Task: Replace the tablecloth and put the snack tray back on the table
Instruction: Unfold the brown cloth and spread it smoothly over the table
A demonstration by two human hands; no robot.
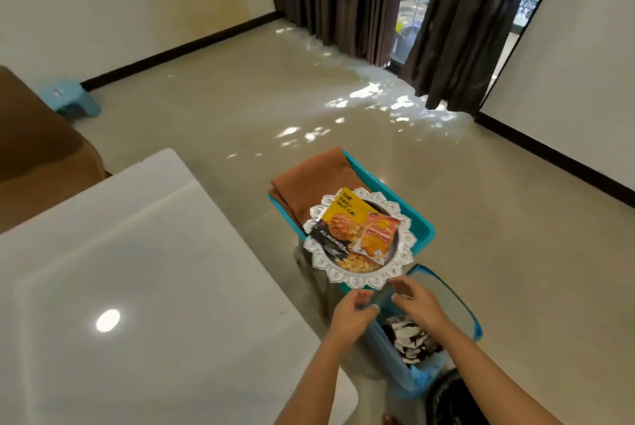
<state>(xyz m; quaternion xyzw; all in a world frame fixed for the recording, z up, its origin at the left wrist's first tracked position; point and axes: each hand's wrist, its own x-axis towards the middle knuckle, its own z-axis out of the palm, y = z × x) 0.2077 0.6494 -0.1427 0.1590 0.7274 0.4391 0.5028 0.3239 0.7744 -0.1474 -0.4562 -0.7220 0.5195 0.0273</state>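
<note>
Round silver snack tray [347,278] with embossed scalloped rim, glossy packets on it, resting on folded rust-brown cloth [316,180] over a teal plastic bin [423,234], beside the glossy white table [137,270], right hand [417,304] loose-fingered just short of the rim, left hand [352,316] curled, grip unclear.

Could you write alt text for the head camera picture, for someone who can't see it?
A person's left hand and right hand are close to the near rim of a silver snack tray of packets, which rests on a teal basket holding folded brown cloth. A glossy white table stands left; a second blue basket holds dark-and-white fabric.
</note>
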